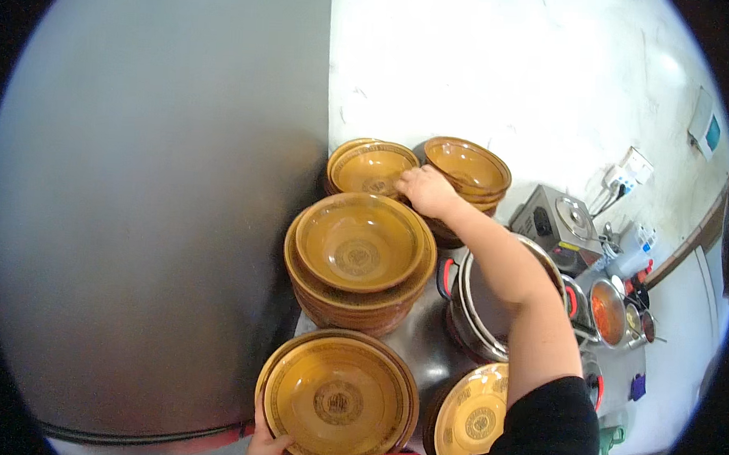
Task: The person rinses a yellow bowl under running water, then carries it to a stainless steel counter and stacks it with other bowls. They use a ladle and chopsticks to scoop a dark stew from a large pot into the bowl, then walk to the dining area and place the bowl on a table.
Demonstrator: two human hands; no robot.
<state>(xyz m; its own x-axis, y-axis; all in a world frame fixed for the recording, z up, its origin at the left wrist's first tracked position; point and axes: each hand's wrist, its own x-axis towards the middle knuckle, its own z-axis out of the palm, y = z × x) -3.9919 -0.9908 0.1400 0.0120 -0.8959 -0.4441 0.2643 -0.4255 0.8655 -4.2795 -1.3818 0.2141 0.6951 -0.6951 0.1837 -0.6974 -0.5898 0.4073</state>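
Note:
My left hand [268, 446] grips the left rim of a large brown glazed bowl [387, 405], which is nested in at least one other bowl and held low before me. My right hand [428, 190] reaches far forward, fingers bent over the right rim of a brown bowl [355, 169] on the back left stack; its thumb is hidden. Just right of that hand stands another stack of brown bowls [468, 162]. Between my hands, a smaller bowl [358, 227] sits on top of a stack of wider bowls [361, 313].
A dark panel [157, 218] rises along the left. Right of the bowls, on the metal counter [430, 328], are a lidded steel pot [476, 318] with red-and-black handles, yellow-brown patterned plates [463, 415], a steel appliance [554, 217] and a pan of red food [608, 311].

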